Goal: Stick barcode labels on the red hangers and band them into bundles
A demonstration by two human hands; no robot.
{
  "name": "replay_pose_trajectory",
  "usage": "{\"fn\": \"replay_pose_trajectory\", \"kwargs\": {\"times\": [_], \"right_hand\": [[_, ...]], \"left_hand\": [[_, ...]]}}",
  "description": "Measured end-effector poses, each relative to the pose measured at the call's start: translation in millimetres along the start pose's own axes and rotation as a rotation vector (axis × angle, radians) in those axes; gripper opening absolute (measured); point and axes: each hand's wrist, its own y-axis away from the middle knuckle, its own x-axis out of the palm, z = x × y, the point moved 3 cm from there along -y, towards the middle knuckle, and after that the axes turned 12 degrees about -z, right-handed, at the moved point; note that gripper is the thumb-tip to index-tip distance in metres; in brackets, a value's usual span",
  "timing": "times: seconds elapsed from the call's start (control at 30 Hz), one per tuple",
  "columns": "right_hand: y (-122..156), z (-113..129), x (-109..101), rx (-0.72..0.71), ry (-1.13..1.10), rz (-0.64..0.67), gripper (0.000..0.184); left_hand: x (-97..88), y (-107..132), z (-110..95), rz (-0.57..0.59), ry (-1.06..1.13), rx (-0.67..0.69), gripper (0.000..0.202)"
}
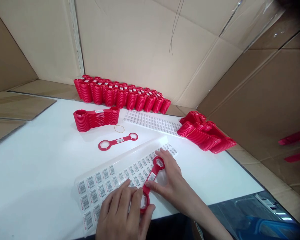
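A flat red plastic double-ring wrench (pixel 146 189) lies slantwise between my two hands, over a sheet of barcode stickers (pixel 111 181). My left hand (pixel 121 213) grips the nearer ring, thumb on its right side and fingers on the sheet side. Around the far ring, my right hand (pixel 171 181) holds the other end, with its thumb by the middle bar. A white barcode label (pixel 152 176) shows on that bar. Just beyond the sheet lies a single labelled red wrench (pixel 120 140). Farther left stands a stack of the same wrenches (pixel 97 119), a label on top.
Several stacked red bundles (pixel 122 98) line the back edge. Another sticker sheet (pixel 153 122) lies in front of them, beside a thin rubber band (pixel 119 132). More red bundles (pixel 206 135) are heaped at the right. Cardboard walls (pixel 140 43) enclose the white table (pixel 40 166).
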Motion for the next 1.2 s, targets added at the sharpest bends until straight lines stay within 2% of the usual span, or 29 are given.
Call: {"fn": "replay_pose_trajectory", "kwargs": {"times": [0.03,0.1,0.2,0.27,0.33,0.43,0.5,0.77,0.93,1.03,1.2], "right_hand": [[0,0,1,-0.005,0.000,0.000,0.084],[-1,-2,3,-0.005,0.002,-0.021,0.087],[-7,-8,1,0.006,0.023,-0.094,0.074],[-11,-10,-3,-0.035,0.021,-0.126,0.060],[-12,-8,-8,-0.145,-0.028,-0.045,0.046],[-8,-2,-13,-0.320,-0.113,0.209,0.037],[-7,0,-17,-0.362,-0.120,0.267,0.034],[-13,-4,-32,-0.464,-0.133,0.221,0.024],[-45,6,-47,-0.469,-0.187,0.124,0.021],[-76,24,-36,-0.557,-0.176,0.085,0.019],[-115,62,8,-0.725,-0.136,0.081,0.016]], "left_hand": [[-0.1,0,0,-0.001,-0.002,0.003,0.018],[-0.6,0,0,-0.002,-0.002,0.003,0.018],[-1.2,0,1,-0.001,-0.004,-0.005,0.018],[-1.2,0,1,0.000,-0.004,-0.005,0.018],[-0.8,1,1,-0.003,0.001,-0.003,0.018],[-0.5,2,1,-0.007,-0.003,0.001,0.018],[-0.5,3,1,-0.011,-0.012,0.008,0.018],[0.7,2,1,-0.016,-0.051,0.026,0.038],[-0.1,0,1,-0.013,-0.049,0.004,0.039],[-0.1,-1,0,-0.030,-0.056,0.016,0.035],[1.8,2,-1,-0.052,-0.028,-0.018,0.025]]}}
